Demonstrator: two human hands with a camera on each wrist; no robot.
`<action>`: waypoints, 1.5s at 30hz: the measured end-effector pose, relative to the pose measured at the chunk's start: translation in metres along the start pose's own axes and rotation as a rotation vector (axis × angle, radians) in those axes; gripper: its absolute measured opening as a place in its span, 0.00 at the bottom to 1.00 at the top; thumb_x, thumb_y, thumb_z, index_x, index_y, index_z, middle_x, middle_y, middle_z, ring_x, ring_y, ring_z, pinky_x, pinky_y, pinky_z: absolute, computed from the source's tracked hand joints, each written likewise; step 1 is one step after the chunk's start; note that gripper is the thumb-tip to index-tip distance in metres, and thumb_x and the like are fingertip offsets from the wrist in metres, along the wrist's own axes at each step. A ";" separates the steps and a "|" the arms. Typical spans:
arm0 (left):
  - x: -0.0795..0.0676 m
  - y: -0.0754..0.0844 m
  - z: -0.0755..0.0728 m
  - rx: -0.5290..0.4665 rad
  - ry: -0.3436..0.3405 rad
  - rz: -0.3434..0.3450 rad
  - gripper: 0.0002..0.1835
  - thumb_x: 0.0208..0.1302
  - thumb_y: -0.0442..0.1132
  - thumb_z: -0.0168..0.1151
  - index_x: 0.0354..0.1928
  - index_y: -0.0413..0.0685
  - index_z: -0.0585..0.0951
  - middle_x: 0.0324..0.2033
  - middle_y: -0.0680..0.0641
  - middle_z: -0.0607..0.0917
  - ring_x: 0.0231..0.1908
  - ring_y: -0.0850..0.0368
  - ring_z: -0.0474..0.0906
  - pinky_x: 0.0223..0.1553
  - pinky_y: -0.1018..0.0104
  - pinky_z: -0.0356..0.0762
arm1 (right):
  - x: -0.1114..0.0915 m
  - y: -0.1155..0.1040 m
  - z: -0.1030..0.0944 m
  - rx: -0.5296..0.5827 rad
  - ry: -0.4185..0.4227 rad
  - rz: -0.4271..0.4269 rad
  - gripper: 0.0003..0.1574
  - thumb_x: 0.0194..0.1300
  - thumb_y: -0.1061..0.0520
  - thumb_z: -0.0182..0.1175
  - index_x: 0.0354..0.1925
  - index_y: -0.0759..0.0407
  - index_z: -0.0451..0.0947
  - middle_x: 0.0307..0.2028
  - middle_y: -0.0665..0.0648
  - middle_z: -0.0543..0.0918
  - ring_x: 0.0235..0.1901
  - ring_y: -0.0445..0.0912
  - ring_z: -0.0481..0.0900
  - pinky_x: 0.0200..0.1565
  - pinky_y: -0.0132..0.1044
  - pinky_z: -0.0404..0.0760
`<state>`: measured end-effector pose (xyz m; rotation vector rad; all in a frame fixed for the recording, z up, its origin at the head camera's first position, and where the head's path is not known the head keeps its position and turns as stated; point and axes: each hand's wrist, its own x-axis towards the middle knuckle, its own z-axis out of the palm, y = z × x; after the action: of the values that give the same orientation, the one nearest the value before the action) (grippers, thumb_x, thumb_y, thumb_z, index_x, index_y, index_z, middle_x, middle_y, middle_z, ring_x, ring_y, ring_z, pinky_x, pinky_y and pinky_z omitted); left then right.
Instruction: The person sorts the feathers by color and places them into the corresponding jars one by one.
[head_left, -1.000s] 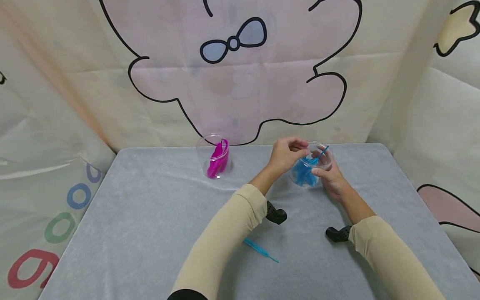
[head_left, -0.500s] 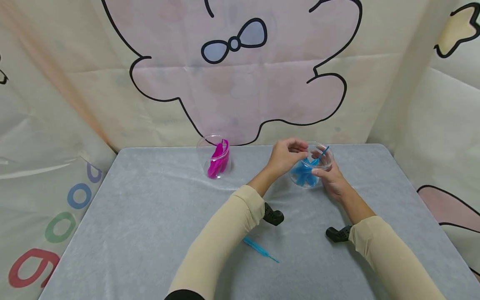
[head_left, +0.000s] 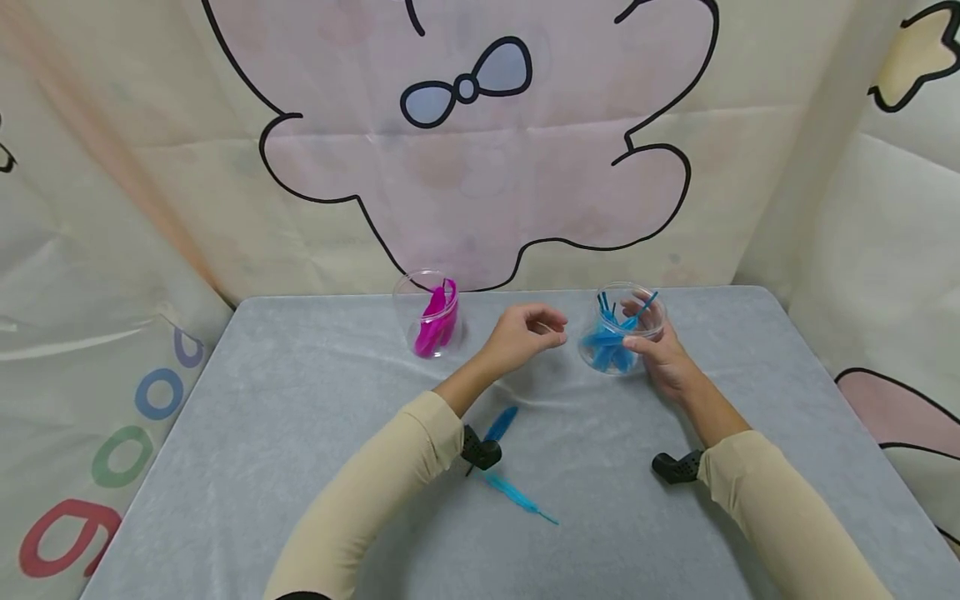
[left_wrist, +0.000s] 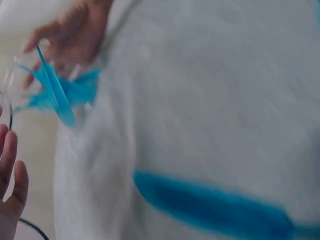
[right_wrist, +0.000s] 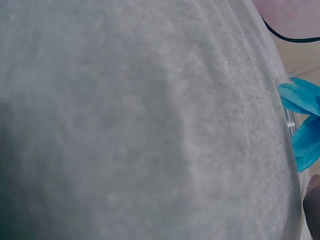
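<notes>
At the right of the head view, my right hand point(head_left: 666, 358) grips a clear plastic cup point(head_left: 583, 354) standing on the table, thumb on the near side and fingers behind. Several blue feathers point(head_left: 611, 354) are inside it, their thin quills poking up at the rim. My left hand point(head_left: 521, 337) hovers just left of the cup, fingers loosely bent with nothing visible between them. Below its wrist, a darker blue feather point(head_left: 501, 423) lies on the table, partly hidden by the black wrist mount. Close by lies a lighter blue feather point(head_left: 517, 493). The left wrist view shows a blue feather point(left_wrist: 215, 207) up close.
A second clear cup point(head_left: 405, 321) holding magenta feathers point(head_left: 437, 321) stands at the table's back edge, left of my left hand. Grey cloth covers the table point(head_left: 315, 400). A printed curtain point(head_left: 480, 192) hangs right behind it.
My left hand has drawn back leftward from the cup's rim, and its forearm moved left, showing the darker feather. More quills show at the rim. The right hand keeps its grip.
</notes>
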<state>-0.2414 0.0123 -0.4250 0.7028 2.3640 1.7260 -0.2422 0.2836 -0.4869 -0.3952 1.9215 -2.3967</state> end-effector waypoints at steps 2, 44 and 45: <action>-0.008 -0.006 -0.009 0.037 -0.057 -0.014 0.11 0.63 0.31 0.68 0.47 0.40 0.85 0.39 0.46 0.86 0.38 0.56 0.82 0.39 0.69 0.81 | 0.001 0.000 0.000 0.005 -0.002 -0.005 0.44 0.66 0.71 0.55 0.73 0.46 0.54 0.69 0.58 0.59 0.68 0.48 0.51 0.65 0.39 0.53; -0.078 -0.063 -0.028 0.063 -0.278 -0.129 0.12 0.62 0.28 0.68 0.48 0.37 0.83 0.31 0.48 0.88 0.34 0.63 0.80 0.41 0.71 0.75 | -0.002 -0.001 0.002 -0.031 0.015 0.041 0.46 0.66 0.69 0.56 0.74 0.44 0.52 0.73 0.60 0.54 0.71 0.50 0.48 0.71 0.50 0.41; -0.078 -0.063 -0.028 0.063 -0.277 -0.130 0.12 0.62 0.28 0.68 0.48 0.38 0.83 0.31 0.48 0.88 0.34 0.63 0.80 0.41 0.71 0.75 | -0.002 -0.001 0.002 -0.031 0.015 0.040 0.46 0.66 0.69 0.56 0.74 0.44 0.51 0.73 0.60 0.54 0.71 0.50 0.48 0.71 0.50 0.41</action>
<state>-0.2010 -0.0612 -0.4868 0.7265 2.2274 1.4070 -0.2400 0.2821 -0.4854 -0.3370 1.9562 -2.3544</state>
